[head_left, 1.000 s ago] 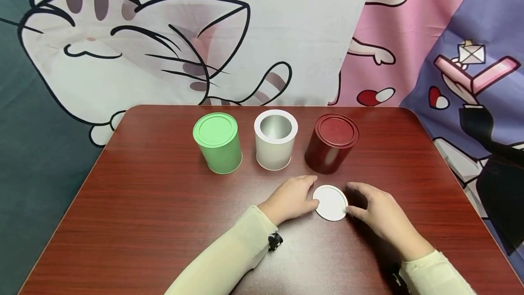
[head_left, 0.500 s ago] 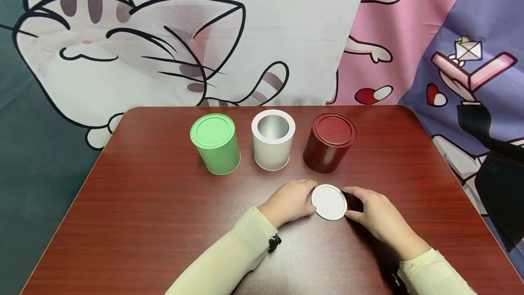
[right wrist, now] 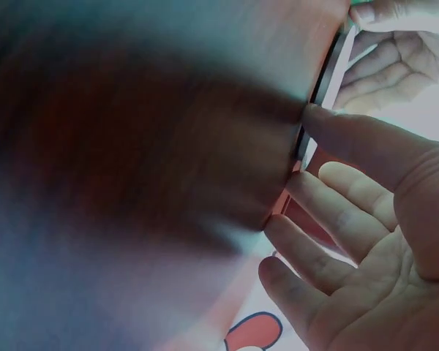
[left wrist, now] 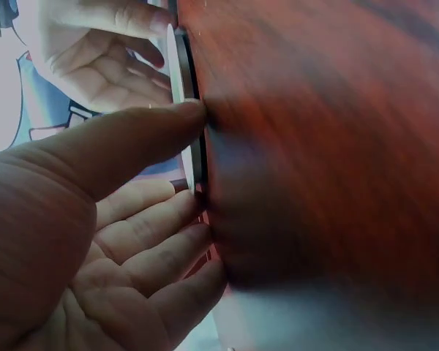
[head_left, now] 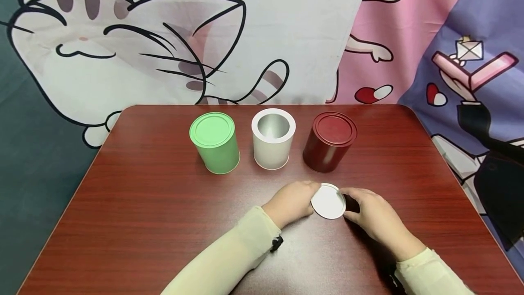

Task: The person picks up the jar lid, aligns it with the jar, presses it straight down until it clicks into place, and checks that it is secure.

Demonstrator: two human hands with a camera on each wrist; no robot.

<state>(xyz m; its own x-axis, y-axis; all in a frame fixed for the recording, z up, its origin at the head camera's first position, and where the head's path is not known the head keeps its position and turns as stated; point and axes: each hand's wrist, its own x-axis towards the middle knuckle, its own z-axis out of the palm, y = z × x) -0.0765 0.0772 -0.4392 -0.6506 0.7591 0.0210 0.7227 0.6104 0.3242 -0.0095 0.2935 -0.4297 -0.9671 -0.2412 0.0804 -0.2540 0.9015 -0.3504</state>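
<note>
A round white lid [head_left: 328, 201] is at the table's middle right, between my two hands. My left hand [head_left: 291, 201] grips its left edge, with the thumb on the near side and the fingers on the far side. On the opposite edge, my right hand [head_left: 377, 217] pinches the lid with thumb and index finger. Both wrist views show the lid low over the table; whether it touches the surface I cannot tell. Behind the hands stands a white can [head_left: 273, 151] with its top uncovered. A lidded green can [head_left: 221, 154] and a lidded dark red can [head_left: 325, 154] flank it.
The reddish-brown wooden table [head_left: 135, 204] reaches back to a cartoon-printed cloth [head_left: 311, 35]. Along its back part the cans form a row, with gaps between them. A black object [head_left: 499, 199] is beyond the table's right edge.
Both hands have closed in on the lid, and their fingers now meet its edges. The left fingers have shifted slightly right along the far rim. The cans stay where they were.
</note>
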